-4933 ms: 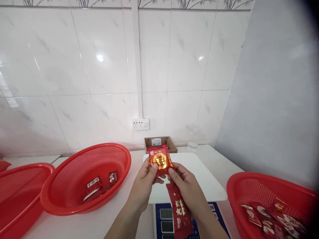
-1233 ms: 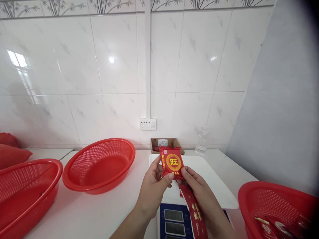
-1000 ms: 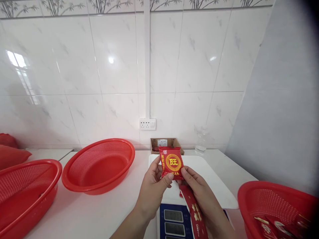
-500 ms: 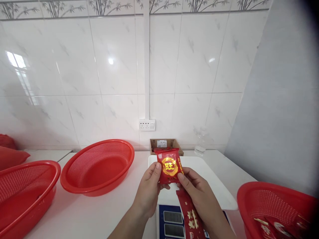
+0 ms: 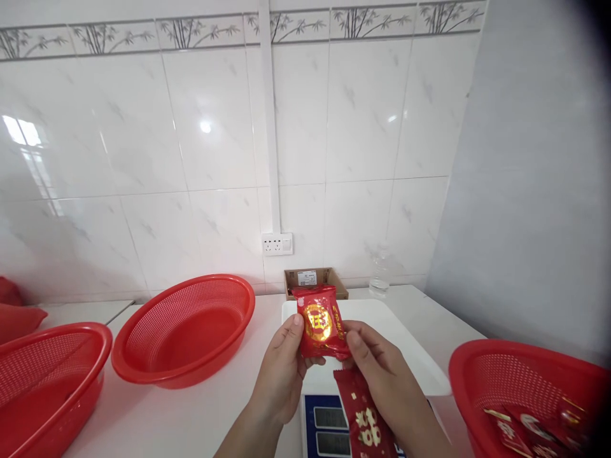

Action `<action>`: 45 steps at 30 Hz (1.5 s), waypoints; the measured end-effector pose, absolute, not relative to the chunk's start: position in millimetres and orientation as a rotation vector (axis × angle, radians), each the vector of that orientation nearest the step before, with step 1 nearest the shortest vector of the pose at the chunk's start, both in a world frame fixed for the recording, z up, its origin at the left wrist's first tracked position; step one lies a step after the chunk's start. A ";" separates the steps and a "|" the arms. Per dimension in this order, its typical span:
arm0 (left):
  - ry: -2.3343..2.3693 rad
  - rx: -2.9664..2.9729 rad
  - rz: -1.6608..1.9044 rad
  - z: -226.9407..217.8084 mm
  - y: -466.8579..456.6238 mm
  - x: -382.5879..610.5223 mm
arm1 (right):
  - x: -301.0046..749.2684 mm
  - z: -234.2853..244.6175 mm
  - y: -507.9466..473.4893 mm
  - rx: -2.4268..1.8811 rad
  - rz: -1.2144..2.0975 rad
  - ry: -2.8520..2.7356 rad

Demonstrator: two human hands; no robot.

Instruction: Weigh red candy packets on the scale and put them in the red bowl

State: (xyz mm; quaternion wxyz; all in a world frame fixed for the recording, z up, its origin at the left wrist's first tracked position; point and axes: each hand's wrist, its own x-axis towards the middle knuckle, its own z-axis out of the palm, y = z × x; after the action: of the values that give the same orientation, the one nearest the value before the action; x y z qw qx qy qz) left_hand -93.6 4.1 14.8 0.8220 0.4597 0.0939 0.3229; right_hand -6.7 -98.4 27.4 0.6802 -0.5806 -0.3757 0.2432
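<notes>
A square red snack packet [image 5: 319,323] with a gold ring and a gold character is held up in front of me. My left hand [image 5: 285,359] grips its left side, thumb on the front. At its lower right corner, my right hand [image 5: 377,366] pinches the packet's edge. A longer dark red wrapper [image 5: 365,413] with pale gold symbols hangs below from my right hand, its upper end tucked against the fingers. Behind and under the hands stands a digital scale with a white platform [image 5: 401,356] and a blue display panel [image 5: 331,423].
A red plastic basket [image 5: 191,331] stands left of the scale, with another red basket [image 5: 52,394] at far left. The right-hand red basket [image 5: 520,362] contains several red packets [image 5: 534,429]. Near the wall are a cardboard box [image 5: 329,277] and a clear bottle [image 5: 380,277].
The view has shifted slightly. The snack packet has turned a little, showing more of its right side, and my right thumb has slid from its front toward its lower right edge.
</notes>
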 end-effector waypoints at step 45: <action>0.248 1.129 0.640 13.6 -2.8 -91.1 | 17.2 26.7 -102.5 -1.167 0.795 -0.636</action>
State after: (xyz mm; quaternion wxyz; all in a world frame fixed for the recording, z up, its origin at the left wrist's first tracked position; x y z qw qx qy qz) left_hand -91.1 -2.8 13.6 0.7897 0.5242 0.1150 0.2971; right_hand 17.2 -102.5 26.7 0.7148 -0.5268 -0.2873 0.3591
